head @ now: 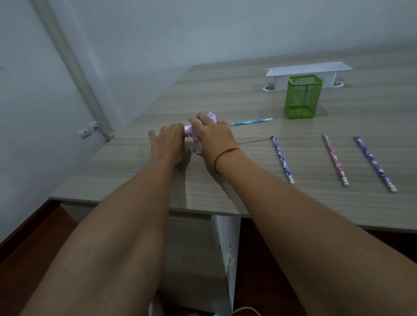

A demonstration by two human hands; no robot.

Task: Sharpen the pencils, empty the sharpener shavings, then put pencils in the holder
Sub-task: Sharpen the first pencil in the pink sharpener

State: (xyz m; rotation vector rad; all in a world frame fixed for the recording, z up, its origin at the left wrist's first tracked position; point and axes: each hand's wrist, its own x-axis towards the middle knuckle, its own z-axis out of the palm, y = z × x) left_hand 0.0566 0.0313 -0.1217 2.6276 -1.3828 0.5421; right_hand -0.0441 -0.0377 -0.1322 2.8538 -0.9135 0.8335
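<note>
- While the blue pencil [252,122] sits in the sharpener [211,118], the task stands at its first stage: sharpening is judged under way, not finished.
- Sharpener: lilac body with a white crank hub at its left end. It stands on the tabletop [311,200] toward the left edge, largely covered by both hands.
- Right hand [212,133]: laid over the sharpener's top, fingers curled round the body and steadying it.
- Left hand [168,142]: set against the crank end. Its fingers are hidden behind the hand, so whether they grip the handle cannot be told.
- Blue pencil, orientation: the long axis runs left to right across the tabletop, about level. One end is inside the sharpener; the free end points right, toward the foot of the holder [302,97], and stops short of it.
- Purple pencil [282,159], pink pencil [336,160], violet pencil [375,164]: these lie flat, apart from one another, to the right of the hands. Their long axes run away from the person, pale ends nearest. Whether their far tips are cut is too small to tell.
- Holder: green mesh, upright, far right. No pencil shows above its rim, so stowing is judged not begun.
- Remaining, as judged: finish the sharpening, empty the shavings, and put all four pencils in the holder.
</note>
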